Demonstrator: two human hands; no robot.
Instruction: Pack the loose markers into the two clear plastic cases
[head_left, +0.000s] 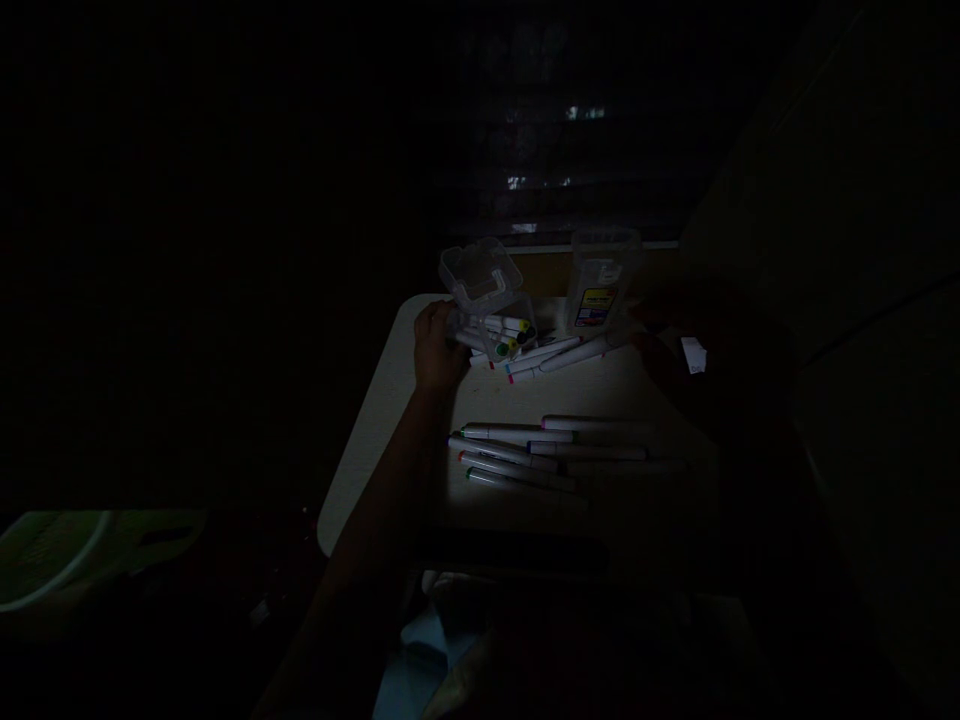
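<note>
The scene is very dark. My left hand (437, 345) is closed around the side of a clear plastic box (487, 278), which lies tilted with its lid open. Inside the box are several white markers (506, 323) with yellow, black and green ends. My right hand (660, 325), mostly lost in shadow, is at the right, and its fingers appear to pinch the far end of a white marker (577, 354). Under and beside that marker lie other markers with red, blue and pink ends. A second clear box (600, 280) with a colourful label stands upright close to my right hand.
Several more white markers (517, 462) with coloured ends lie loosely side by side on the nearer part of the pale table (375, 460). A small white patch (694, 355) shows near my right hand. A green and white object (52, 555) is at the lower left.
</note>
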